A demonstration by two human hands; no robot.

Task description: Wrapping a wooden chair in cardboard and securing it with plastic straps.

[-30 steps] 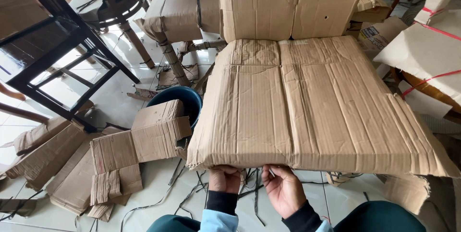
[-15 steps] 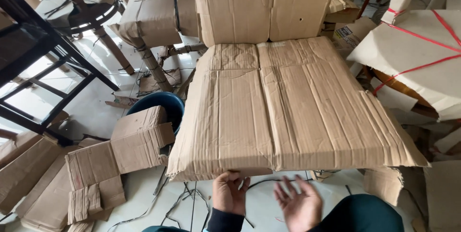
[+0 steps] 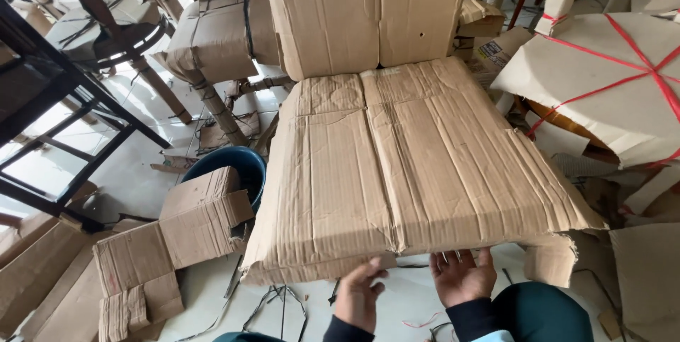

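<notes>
Large creased corrugated cardboard sheet [image 3: 418,172]: plain tan-brown, ribbed with parallel lines. Round plastic bucket [image 3: 237,168]: dark blue. Paper-wrapped bundle [image 3: 602,80]: off-white, crossed by red straps. Metal frame [image 3: 57,108]: black. Tiled floor [image 3: 127,172]: glossy white. Sleeve cuffs: black.

Bright diffuse daylight, glare on pale floor [image 3: 134,165] at left; soft shadows; sharp focus, wide-angle bend at edges.

A wide cardboard sheet [image 3: 418,172] is blocking everything ahead of the hands [image 3: 414,289]. Pale floor [image 3: 297,299] is lying open beneath them, with folded cardboard [image 3: 170,236] and a blue bucket [image 3: 230,168] crowding their left.
</notes>
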